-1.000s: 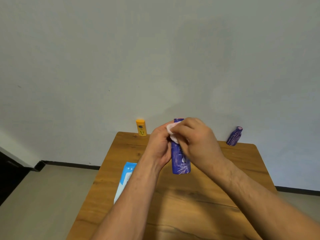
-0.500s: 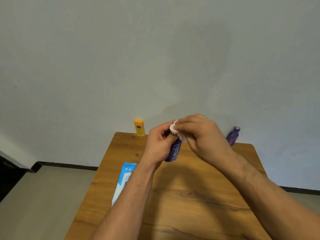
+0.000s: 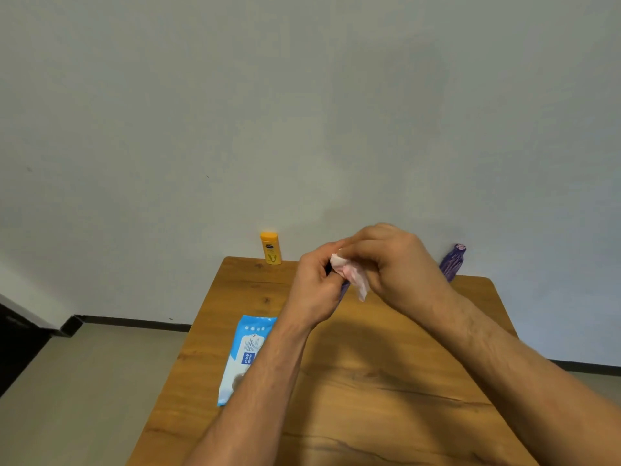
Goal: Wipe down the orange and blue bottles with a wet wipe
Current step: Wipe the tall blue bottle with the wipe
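My left hand (image 3: pixel 314 290) is wrapped around the blue bottle (image 3: pixel 344 286), held above the wooden table; only a thin dark-blue sliver of it shows between my hands. My right hand (image 3: pixel 396 264) pinches a crumpled white wet wipe (image 3: pixel 351 274) against the bottle's top end. The orange bottle (image 3: pixel 271 247) stands upright at the table's far left edge by the wall, away from both hands.
A light-blue wet wipe pack (image 3: pixel 245 354) lies flat near the left edge of the table (image 3: pixel 386 381), partly under my left forearm. A purple bottle (image 3: pixel 453 262) leans at the far right corner against the wall. Grey floor lies to the left.
The blue bottle went from upright and plainly visible to tilted and almost hidden inside my left hand. My right hand shifted the wipe up over its top end.
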### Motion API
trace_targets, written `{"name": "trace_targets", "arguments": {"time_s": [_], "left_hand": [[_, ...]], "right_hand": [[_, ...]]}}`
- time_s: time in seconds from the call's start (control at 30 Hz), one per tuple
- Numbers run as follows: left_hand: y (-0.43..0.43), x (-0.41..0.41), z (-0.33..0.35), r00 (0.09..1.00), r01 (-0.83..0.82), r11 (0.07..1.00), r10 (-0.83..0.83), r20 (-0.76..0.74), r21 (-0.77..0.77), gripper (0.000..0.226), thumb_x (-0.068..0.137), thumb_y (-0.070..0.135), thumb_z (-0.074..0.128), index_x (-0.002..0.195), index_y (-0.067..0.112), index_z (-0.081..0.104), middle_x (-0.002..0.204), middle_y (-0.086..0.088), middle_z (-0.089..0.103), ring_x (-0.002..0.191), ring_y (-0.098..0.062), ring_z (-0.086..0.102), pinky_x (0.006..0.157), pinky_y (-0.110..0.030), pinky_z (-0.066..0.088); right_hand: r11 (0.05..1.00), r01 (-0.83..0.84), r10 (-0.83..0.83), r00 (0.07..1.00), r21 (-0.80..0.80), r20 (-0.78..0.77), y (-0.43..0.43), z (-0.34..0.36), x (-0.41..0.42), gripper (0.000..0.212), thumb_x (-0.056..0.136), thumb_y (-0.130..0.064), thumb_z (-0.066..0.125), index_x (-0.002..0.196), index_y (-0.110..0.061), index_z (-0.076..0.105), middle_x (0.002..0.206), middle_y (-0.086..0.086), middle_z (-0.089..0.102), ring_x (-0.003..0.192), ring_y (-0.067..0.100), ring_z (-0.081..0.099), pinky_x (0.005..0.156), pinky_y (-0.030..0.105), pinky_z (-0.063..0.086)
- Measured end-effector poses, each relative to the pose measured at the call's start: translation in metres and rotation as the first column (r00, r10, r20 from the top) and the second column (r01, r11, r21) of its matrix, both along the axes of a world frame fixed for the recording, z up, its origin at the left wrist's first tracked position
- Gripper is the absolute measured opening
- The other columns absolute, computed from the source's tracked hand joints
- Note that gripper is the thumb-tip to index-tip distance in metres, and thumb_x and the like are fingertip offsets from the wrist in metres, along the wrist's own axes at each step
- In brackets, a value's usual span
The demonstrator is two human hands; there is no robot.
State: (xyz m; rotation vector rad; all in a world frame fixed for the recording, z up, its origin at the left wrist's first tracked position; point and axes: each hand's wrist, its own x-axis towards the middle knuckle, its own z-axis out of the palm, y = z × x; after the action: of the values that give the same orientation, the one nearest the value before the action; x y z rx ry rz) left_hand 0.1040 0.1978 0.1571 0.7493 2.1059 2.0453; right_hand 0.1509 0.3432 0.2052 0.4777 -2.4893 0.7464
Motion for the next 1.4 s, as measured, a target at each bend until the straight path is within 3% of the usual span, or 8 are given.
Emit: {"name": "trace_targets", "arguments": {"time_s": [0.27, 0.47, 0.6, 0.73, 0.9, 1.07, 1.27, 1.4], "left_hand": [[-0.002, 0.003, 0.003, 0.999, 0.011, 1.000, -0.011, 0.046, 0.003, 0.035, 0.090, -0.011, 0.049, 0.088, 0.017, 0.069, 0.075, 0.003, 0.071, 0.073, -0.013, 0.065, 0.067, -0.028, 0.049], [0.000, 0.007, 0.005, 0.996, 0.005, 0.999, -0.008, 0.084, 0.038, 0.034, 0.084, -0.016, 0.045, 0.092, 0.004, 0.071, 0.078, -0.004, 0.071, 0.074, -0.014, 0.067, 0.065, -0.030, 0.052], [0.002, 0.004, 0.003, 0.998, -0.002, 1.000, 0.001, 0.066, 0.013, 0.024, 0.093, -0.003, 0.056, 0.092, 0.013, 0.073, 0.077, -0.003, 0.072, 0.075, -0.014, 0.065, 0.066, -0.032, 0.051], [0.000, 0.002, 0.003, 0.997, 0.012, 0.999, -0.015, 0.079, 0.037, 0.018, 0.090, -0.011, 0.058, 0.092, 0.003, 0.069, 0.078, 0.001, 0.068, 0.077, -0.006, 0.061, 0.067, -0.023, 0.048], [-0.002, 0.002, 0.006, 0.988, 0.011, 0.998, -0.021, 0.154, 0.063, 0.033, 0.095, -0.002, 0.060, 0.118, 0.020, 0.070, 0.113, 0.000, 0.074, 0.109, -0.015, 0.068, 0.095, -0.031, 0.054], [-0.013, -0.011, 0.009, 0.957, -0.055, 0.984, 0.004, 0.289, 0.169, 0.027, 0.096, 0.002, 0.060, 0.120, 0.012, 0.067, 0.099, -0.009, 0.077, 0.094, -0.020, 0.072, 0.086, -0.038, 0.058], [-0.005, -0.013, 0.011, 0.886, -0.020, 0.909, -0.176, 0.428, 0.416, 0.031, 0.102, 0.015, 0.049, 0.124, -0.003, 0.062, 0.103, -0.018, 0.069, 0.092, -0.030, 0.064, 0.083, -0.038, 0.055], [-0.007, -0.012, 0.011, 0.819, -0.068, 0.849, -0.253, 0.516, 0.524, 0.037, 0.101, 0.013, 0.044, 0.129, -0.008, 0.056, 0.110, -0.020, 0.067, 0.097, -0.026, 0.065, 0.091, -0.037, 0.055]], "right_hand": [[0.997, -0.018, 0.020, 0.999, 0.070, -0.028, 0.001, -0.007, -0.002, 0.017, 0.076, -0.015, 0.076, 0.093, -0.016, 0.080, 0.092, 0.002, 0.074, 0.083, 0.026, 0.067, 0.072, 0.034, 0.056], [0.991, -0.008, 0.014, 0.999, 0.137, -0.041, 0.002, -0.009, -0.001, 0.019, 0.077, -0.013, 0.075, 0.095, -0.015, 0.080, 0.095, 0.002, 0.074, 0.085, 0.026, 0.066, 0.071, 0.033, 0.056], [0.992, 0.128, -0.127, 0.991, 0.012, -0.050, 0.014, -0.010, -0.010, 0.020, 0.076, -0.005, 0.079, 0.095, -0.012, 0.079, 0.093, 0.003, 0.073, 0.085, 0.026, 0.067, 0.071, 0.040, 0.058], [0.990, -0.011, 0.018, 0.999, 0.139, -0.049, -0.003, -0.014, 0.002, 0.024, 0.075, -0.002, 0.080, 0.098, -0.011, 0.079, 0.099, 0.004, 0.074, 0.086, 0.029, 0.067, 0.071, 0.034, 0.056], [0.967, 0.253, -0.253, 0.965, 0.009, 0.074, 0.034, -0.010, -0.020, 0.018, 0.085, -0.006, 0.065, 0.093, -0.013, 0.080, 0.089, 0.004, 0.074, 0.081, 0.023, 0.066, 0.073, 0.038, 0.056], [0.854, 0.416, -0.417, 0.907, -0.314, 0.067, 0.031, 0.006, -0.017, 0.026, 0.095, -0.001, 0.058, 0.111, -0.014, 0.076, 0.099, -0.009, 0.069, 0.092, 0.005, 0.063, 0.085, 0.026, 0.056], [0.992, 0.077, -0.082, 0.995, -0.103, -0.050, -0.004, -0.002, -0.006, 0.030, 0.095, -0.010, 0.067, 0.125, -0.008, 0.067, 0.124, 0.003, 0.066, 0.112, 0.015, 0.062, 0.098, 0.029, 0.052], [0.999, 0.048, -0.050, 0.980, -0.016, -0.190, -0.001, -0.015, -0.009, 0.022, 0.096, -0.012, 0.068, 0.117, -0.008, 0.073, 0.118, 0.005, 0.072, 0.106, 0.023, 0.068, 0.094, 0.036, 0.054]]}}
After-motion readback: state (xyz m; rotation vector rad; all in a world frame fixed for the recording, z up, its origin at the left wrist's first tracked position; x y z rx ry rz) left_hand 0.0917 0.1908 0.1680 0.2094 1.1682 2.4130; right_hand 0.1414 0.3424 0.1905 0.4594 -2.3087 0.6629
